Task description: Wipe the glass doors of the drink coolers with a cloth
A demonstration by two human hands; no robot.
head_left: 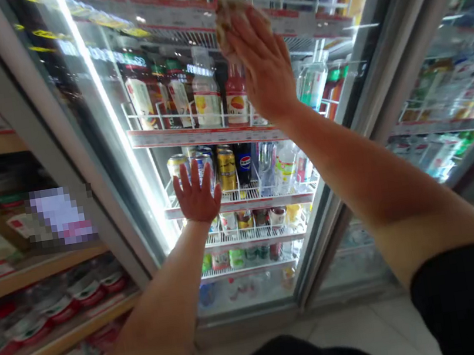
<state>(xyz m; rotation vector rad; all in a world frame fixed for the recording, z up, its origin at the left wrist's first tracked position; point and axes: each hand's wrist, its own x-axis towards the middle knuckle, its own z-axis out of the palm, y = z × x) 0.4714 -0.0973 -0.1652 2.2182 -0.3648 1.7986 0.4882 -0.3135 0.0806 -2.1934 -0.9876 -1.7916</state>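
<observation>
My right hand (262,64) is raised high against the glass door of a lit drinks fridge, pressing a crumpled cloth (224,25) flat under its fingers. The cloth is pale with brownish patches, and part of it is hidden beneath my palm. Lower and to the left, my left hand (198,194) has its fingers spread on the same glass door (118,159), holding nothing. Behind the glass, a red-drink bottle (236,97) stands close to my right wrist. Gold cans (227,170) and a dark Pepsi bottle (244,163) show just right of my left hand.
Wooden shelves (33,279) with packaged goods stand at the left. A metal door frame (348,149) separates this door from another drinks fridge (440,105) at the right. Below are pale floor tiles (353,332). A blurred patch covers something at the left.
</observation>
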